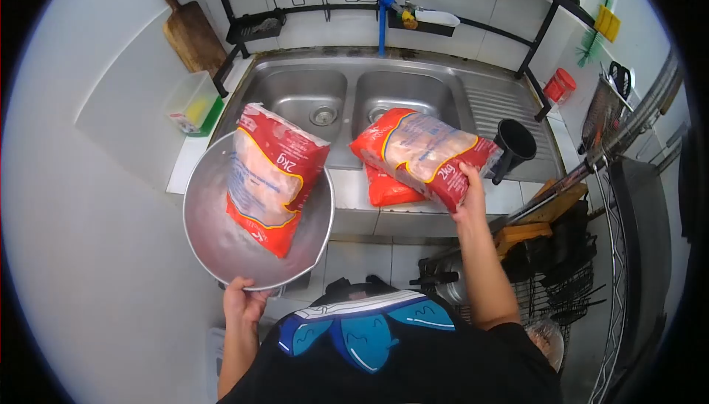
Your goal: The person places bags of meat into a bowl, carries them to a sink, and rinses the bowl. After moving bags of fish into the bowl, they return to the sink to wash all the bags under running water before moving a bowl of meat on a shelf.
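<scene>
My left hand (242, 302) grips the near rim of a large metal bowl (203, 216), fingers closed over the edge. Inside the bowl leans a red 2kg bag (269, 179) with a clear window showing pale frozen contents, its top end sticking up past the far rim. My right hand (470, 196) is closed on the near right end of a second red 2kg bag (425, 149). That bag lies slanted across another red bag (391, 188) on the tiled counter edge, which it mostly covers. A black mug (515, 145) stands just beyond my right hand.
Behind the bags is a steel double sink (402, 63) with a ribbed drainboard (502, 101) to the right. A cutting board (193, 35) and a plastic container (193, 105) stand at the left. A wire shelf rack (613, 256) with pans and utensils crowds the right side.
</scene>
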Demonstrator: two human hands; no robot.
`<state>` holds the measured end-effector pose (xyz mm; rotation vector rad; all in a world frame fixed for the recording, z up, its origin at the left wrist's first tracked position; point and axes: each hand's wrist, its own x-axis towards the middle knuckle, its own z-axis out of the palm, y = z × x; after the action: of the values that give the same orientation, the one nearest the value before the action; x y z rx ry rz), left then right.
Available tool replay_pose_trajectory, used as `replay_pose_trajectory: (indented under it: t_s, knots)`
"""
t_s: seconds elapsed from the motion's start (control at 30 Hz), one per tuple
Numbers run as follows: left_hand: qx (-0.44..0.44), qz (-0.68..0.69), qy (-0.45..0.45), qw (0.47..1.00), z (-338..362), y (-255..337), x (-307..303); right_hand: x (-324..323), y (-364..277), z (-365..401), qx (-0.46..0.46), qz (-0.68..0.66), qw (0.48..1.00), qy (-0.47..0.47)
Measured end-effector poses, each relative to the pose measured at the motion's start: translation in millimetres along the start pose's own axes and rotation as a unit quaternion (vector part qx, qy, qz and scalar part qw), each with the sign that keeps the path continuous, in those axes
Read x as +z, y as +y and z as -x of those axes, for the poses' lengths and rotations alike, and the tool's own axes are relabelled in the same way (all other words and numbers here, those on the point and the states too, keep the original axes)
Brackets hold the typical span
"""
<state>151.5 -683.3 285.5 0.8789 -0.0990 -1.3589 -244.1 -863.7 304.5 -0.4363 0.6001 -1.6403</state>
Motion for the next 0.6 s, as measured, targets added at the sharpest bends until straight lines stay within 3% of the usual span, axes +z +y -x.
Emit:
replay_pose_trajectory:
  t_s: [0.17,0.33,0.53,0.6]
  knots:
    - [-0.005,-0.016,0.050,0.999,-17,14,-10,18,7,-60,0.033,0.051,0.998,-0.004]
    - [-0.025,-0.013,0.042,0.999,-22,18,-13,18,47,-148,-0.028,0.191,0.980,0.052]
    - [-0.022,-0.034,0.086,0.995,-25,20,-3,8,78,-212,-0.002,0.168,0.982,0.085]
    - [-0.038,-0.040,0.089,0.995,-29,27,-12,0,89,-233,0.039,0.274,0.956,0.103]
